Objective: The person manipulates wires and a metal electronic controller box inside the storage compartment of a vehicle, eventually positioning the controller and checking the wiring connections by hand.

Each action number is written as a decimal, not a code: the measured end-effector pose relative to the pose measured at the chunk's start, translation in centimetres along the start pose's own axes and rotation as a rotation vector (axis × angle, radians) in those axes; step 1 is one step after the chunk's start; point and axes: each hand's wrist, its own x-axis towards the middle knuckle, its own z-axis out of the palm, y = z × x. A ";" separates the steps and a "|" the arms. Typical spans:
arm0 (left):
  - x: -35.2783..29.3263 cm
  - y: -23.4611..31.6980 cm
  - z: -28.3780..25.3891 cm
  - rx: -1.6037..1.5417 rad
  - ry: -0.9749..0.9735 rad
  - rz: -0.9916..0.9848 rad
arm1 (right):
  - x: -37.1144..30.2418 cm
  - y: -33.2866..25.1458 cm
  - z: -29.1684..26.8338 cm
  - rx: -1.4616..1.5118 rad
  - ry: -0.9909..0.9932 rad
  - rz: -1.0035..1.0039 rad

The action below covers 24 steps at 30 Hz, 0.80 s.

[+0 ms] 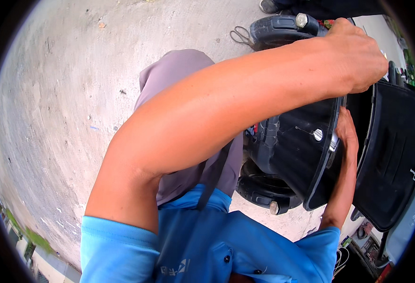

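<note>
A large black wheeled case [294, 141] lies at my right, its black lid [391, 151] swung open to the right. Across the picture stretches my left arm, and my left hand [356, 56] is curled closed above the far end of the case's opening. Its fingertips, and whatever they may hold, are hidden. Nearer to me, my right hand [347, 126] reaches over the rim into the dark opening, beside a shiny metal latch [334, 141]. The fingers of that hand are mostly out of sight. A round silver lock [318, 135] sits on the case's side.
Black wheels [273, 30] with metal axle ends stick out from the case. Dark-handled scissors [241, 36] lie by the far wheel on the concrete ground [75, 94]. Another person's shoe [268, 6] is at the top. A grey-blue surface [408, 224] borders the lid.
</note>
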 end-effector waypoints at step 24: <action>0.9 0.1 1.3 0.096 -0.248 -0.104 | -8.6 -0.1 -0.1 0.259 -0.125 0.112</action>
